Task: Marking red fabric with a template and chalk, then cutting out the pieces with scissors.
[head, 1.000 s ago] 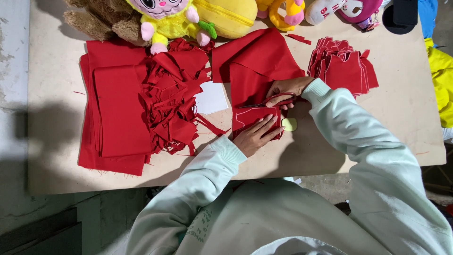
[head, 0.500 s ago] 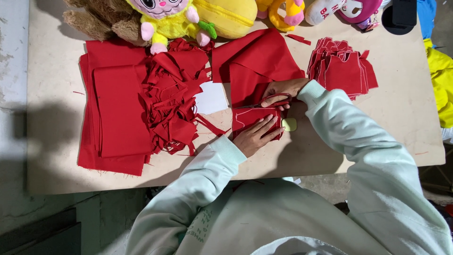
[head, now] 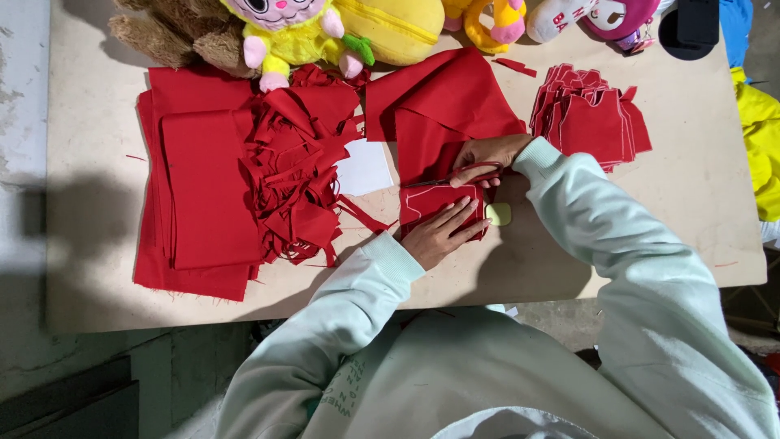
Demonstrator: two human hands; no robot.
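My left hand [head: 443, 232] lies flat with spread fingers on a small red fabric piece [head: 424, 203] marked with a pale outline, pressing it to the table. My right hand [head: 486, 154] grips red-handled scissors [head: 455, 180] whose blades point left along the piece's upper edge. A larger red cloth [head: 443, 114] lies just beyond the scissors. A small pale yellow chalk [head: 499, 214] rests by my left fingertips.
A stack of cut red shapes [head: 593, 122] sits at the right. Folded red fabric [head: 207, 195] and a heap of red scraps [head: 305, 171] fill the left. A white card [head: 363, 168] lies beside the scraps. Plush toys [head: 301, 28] line the wooden table's [head: 699, 211] far edge.
My right hand has shifted slightly left with the scissors along the top of the small piece. My left hand stays pressed on the fabric.
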